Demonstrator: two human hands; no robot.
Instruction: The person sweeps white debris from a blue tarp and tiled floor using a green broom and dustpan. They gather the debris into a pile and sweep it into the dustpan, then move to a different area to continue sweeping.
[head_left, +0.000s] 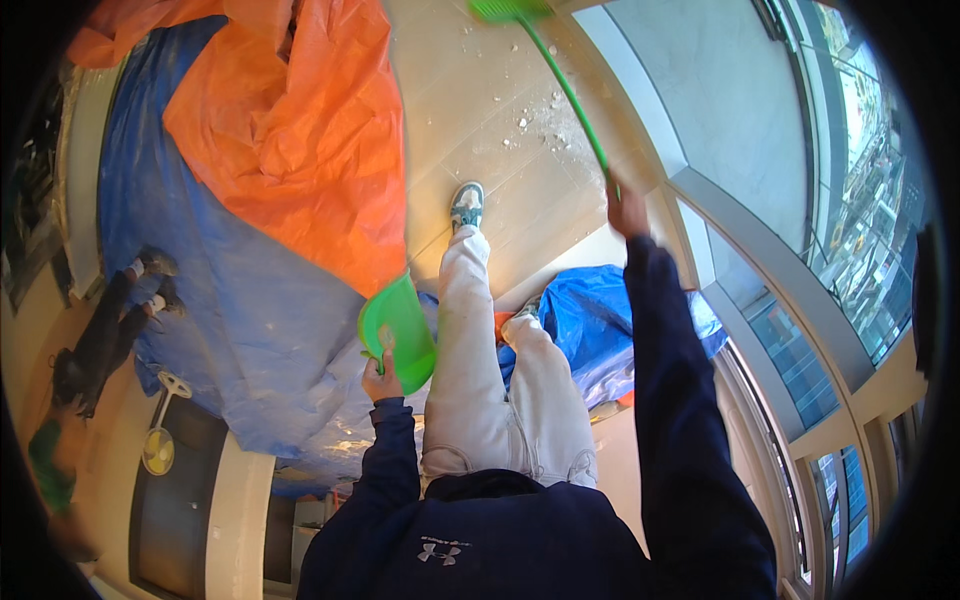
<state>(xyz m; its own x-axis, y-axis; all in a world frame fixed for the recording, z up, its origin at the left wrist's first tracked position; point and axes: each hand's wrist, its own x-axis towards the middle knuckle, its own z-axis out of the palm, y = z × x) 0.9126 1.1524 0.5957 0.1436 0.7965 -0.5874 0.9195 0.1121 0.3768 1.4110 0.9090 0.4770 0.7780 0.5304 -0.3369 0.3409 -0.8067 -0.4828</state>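
My left hand (383, 379) grips a green plastic dustpan (409, 322) by its handle, beside my left thigh. Reaching forward on the right, my right hand (627, 208) is closed around the long green handle of a broom (566, 94). The green broom head (511, 9) is at the top edge of the view and partly cut off. White rubble and dust (551, 135) lie scattered on the tiled floor (442, 112), left of the broom handle. One sneaker (468, 204) of mine stands on the tiles in front.
An orange tarp (300, 150) and a blue tarp (225, 262) cover the floor on the left. Another blue tarp (589, 307) is bunched by my right leg. A person (90, 367) stands at far left near a yellow fan (158, 450). Framed windows (787, 300) line the right.
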